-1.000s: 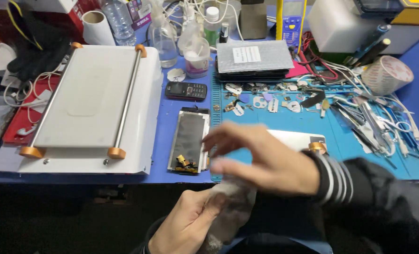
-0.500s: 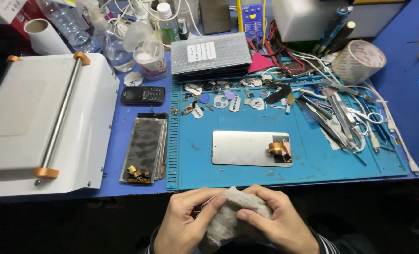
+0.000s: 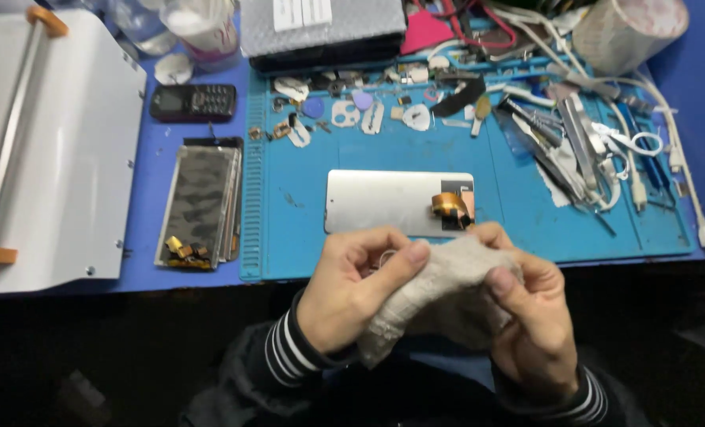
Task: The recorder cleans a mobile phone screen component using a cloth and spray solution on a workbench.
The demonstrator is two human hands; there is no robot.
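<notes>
Stack of dark phone screens [image 3: 198, 202] on blue desk [image 3: 162, 162], left. Left hand [image 3: 352, 289] and right hand [image 3: 530, 316] both pinch crumpled beige cloth [image 3: 439, 296] over desk edge, just below silver phone panel [image 3: 396, 202] with orange flex cable [image 3: 450, 207]. Risk: cloth could snag cable.

two hands: a left hand [image 3: 351, 292] and a right hand [image 3: 530, 316]. one beige cloth [image 3: 439, 296]. one silver screen panel [image 3: 392, 202] with one orange flex cable [image 3: 450, 205]. one stack of dark screens [image 3: 198, 202]. one black keypad phone [image 3: 193, 101]. one blue work mat [image 3: 463, 158]. one white machine [image 3: 48, 150]. one tape roll [image 3: 625, 32].
</notes>
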